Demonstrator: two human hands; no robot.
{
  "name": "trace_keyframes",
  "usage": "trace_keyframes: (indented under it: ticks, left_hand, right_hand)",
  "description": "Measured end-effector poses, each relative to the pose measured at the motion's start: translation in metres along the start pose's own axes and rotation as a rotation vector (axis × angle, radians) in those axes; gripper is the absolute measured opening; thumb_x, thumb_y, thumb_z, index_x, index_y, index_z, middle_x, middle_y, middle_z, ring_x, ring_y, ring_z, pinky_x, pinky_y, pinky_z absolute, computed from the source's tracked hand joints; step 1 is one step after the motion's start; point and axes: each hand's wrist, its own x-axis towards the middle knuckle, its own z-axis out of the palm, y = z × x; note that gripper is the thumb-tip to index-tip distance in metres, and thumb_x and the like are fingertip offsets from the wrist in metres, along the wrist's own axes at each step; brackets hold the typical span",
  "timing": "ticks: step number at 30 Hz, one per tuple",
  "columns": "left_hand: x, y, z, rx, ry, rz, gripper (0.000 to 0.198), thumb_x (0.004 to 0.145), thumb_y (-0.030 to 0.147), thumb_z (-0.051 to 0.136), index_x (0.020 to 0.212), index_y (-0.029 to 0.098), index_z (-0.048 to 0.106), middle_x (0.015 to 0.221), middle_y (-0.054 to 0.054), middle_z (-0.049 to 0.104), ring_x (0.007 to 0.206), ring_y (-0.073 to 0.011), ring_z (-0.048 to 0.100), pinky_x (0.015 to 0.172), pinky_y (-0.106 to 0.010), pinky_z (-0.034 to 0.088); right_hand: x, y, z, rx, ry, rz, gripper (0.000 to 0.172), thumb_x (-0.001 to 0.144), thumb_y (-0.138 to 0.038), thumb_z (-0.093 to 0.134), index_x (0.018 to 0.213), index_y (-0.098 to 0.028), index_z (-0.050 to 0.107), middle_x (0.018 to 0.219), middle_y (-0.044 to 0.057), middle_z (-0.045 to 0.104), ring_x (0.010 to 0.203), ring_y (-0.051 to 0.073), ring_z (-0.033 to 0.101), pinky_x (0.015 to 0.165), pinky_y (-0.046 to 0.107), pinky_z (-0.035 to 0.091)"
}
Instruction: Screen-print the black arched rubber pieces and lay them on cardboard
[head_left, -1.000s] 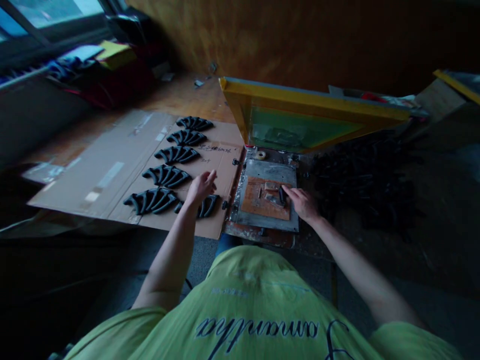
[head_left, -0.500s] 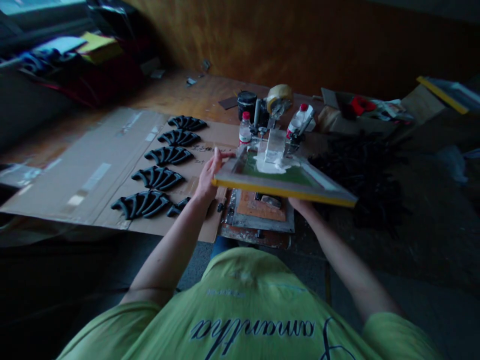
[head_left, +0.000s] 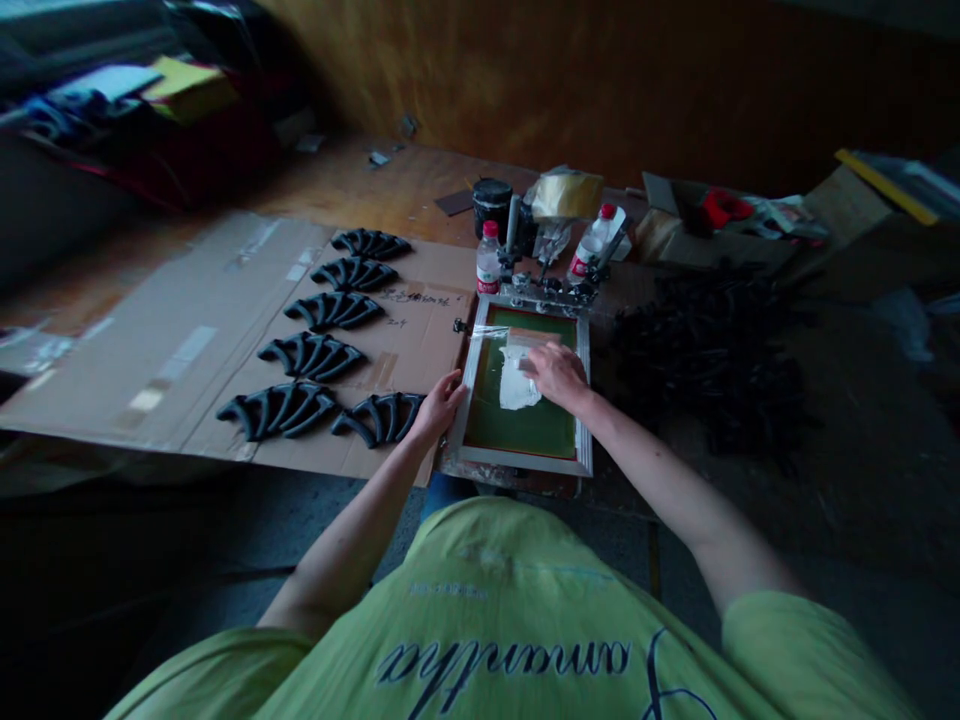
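A silk-screen frame [head_left: 480, 458] with a green mesh lies flat in front of me, its far end at a metal hinge clamp [head_left: 544, 292]. White ink [head_left: 517, 385] is spread over the middle of the mesh. My right hand [head_left: 559, 372] is closed around a squeegee [head_left: 525, 338] standing in this ink; its fingers partly cover the tool. At the frame's left edge, my left hand [head_left: 441, 402] grips the rim. Black curved parts [head_left: 386, 415] lie on cardboard just left of that hand, and more sit in rows [head_left: 281, 408] beyond.
Cardboard [head_left: 176, 340] covers the table's left side. Behind the clamp stand red-capped bottles [head_left: 489, 262], a black tub [head_left: 493, 205] and a tape roll [head_left: 566, 192]. A dark heap of black parts [head_left: 712, 340] lies right of the frame, near an open box [head_left: 690, 235].
The raised screen frame has come down flat. My right hand has moved from under its near edge onto the squeegee, while my left hand has lowered with the rim.
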Motion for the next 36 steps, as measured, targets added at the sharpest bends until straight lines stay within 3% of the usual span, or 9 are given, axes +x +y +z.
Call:
trace_keyframes:
  ticks: [7,12,17,20,22,26,31,34,36]
  left_hand:
    - [0.000,-0.002,0.001,-0.009,-0.043,-0.026,0.070,0.081,0.054,0.064,0.138,0.015,0.057,0.083,-0.004,0.069,0.060,-0.0126,0.057,0.050,-0.021,0.040]
    - [-0.005,0.006,0.001,0.019,-0.020,0.021,0.064,0.081,0.051,0.063,0.133,0.014,0.061,0.083,-0.005,0.070,0.063,-0.0131,0.057,0.054,-0.021,0.041]
    - [-0.011,0.016,0.003,-0.030,-0.024,-0.024,0.061,0.080,0.046,0.064,0.131,0.013,0.060,0.077,-0.002,0.068,0.057,-0.0108,0.053,0.052,-0.020,0.039]
    - [-0.014,0.022,0.001,-0.057,-0.032,-0.036,0.064,0.078,0.047,0.067,0.133,0.013,0.059,0.070,0.001,0.064,0.052,-0.0096,0.050,0.049,-0.020,0.037]
    - [-0.017,0.030,-0.003,-0.080,-0.068,-0.033,0.072,0.077,0.049,0.069,0.138,0.014,0.055,0.065,0.004,0.059,0.048,-0.0088,0.046,0.046,-0.019,0.034]
    - [-0.024,0.059,-0.011,-0.172,-0.097,0.017,0.071,0.080,0.058,0.068,0.138,0.019,0.056,0.058,0.007,0.049,0.045,-0.0082,0.042,0.043,-0.019,0.030]
    - [-0.018,0.120,-0.008,-0.320,-0.026,0.151,0.057,0.089,0.069,0.050,0.100,0.017,0.071,0.065,-0.001,0.060,0.051,-0.0101,0.051,0.046,-0.021,0.041]
    - [-0.003,0.163,-0.001,-0.405,0.000,0.325,0.054,0.092,0.065,0.048,0.104,0.016,0.068,0.086,-0.005,0.070,0.068,-0.0124,0.064,0.058,-0.022,0.051]
    - [0.010,0.190,0.003,-0.411,-0.019,0.386,0.053,0.097,0.060,0.043,0.116,0.015,0.064,0.090,-0.006,0.070,0.079,-0.0137,0.068,0.066,-0.023,0.055]
  right_hand:
    - [-0.039,0.010,-0.013,0.096,-0.152,-0.383,0.017,0.081,-0.007,0.060,0.087,-0.018,0.071,0.086,0.007,0.068,0.091,0.022,0.055,0.078,0.032,0.037]
    - [-0.032,0.002,-0.007,0.064,-0.032,-0.245,0.018,0.086,-0.010,0.057,0.092,-0.018,0.072,0.089,0.008,0.070,0.093,0.023,0.055,0.080,0.034,0.038]
    - [-0.052,-0.005,0.003,0.131,-0.038,-0.298,0.024,0.090,-0.009,0.052,0.100,-0.017,0.073,0.096,0.009,0.071,0.097,0.024,0.057,0.085,0.035,0.044]
    - [-0.035,0.000,-0.008,0.181,-0.040,-0.196,0.014,0.089,-0.020,0.065,0.100,-0.021,0.073,0.095,0.007,0.071,0.098,0.024,0.060,0.087,0.036,0.046]
    - [-0.010,0.006,-0.018,0.213,0.024,-0.068,0.030,0.085,-0.024,0.072,0.115,-0.024,0.070,0.103,0.006,0.071,0.101,0.024,0.061,0.090,0.037,0.048]
    - [0.034,0.031,-0.045,0.183,0.197,0.138,0.063,0.081,-0.027,0.078,0.140,-0.026,0.057,0.114,0.007,0.065,0.105,0.025,0.061,0.096,0.040,0.049]
    - [0.020,0.104,-0.072,0.260,0.413,0.362,0.041,0.095,-0.033,0.059,0.130,-0.012,0.062,0.111,0.013,0.066,0.097,0.021,0.061,0.092,0.036,0.047]
    - [-0.010,0.121,-0.052,0.295,0.321,0.587,0.033,0.099,-0.033,0.051,0.110,-0.008,0.068,0.097,0.012,0.071,0.088,0.018,0.062,0.084,0.033,0.047]
    - [-0.029,0.106,-0.023,0.291,0.197,0.580,0.030,0.096,-0.040,0.056,0.096,-0.013,0.070,0.092,0.009,0.072,0.086,0.019,0.063,0.083,0.032,0.047]
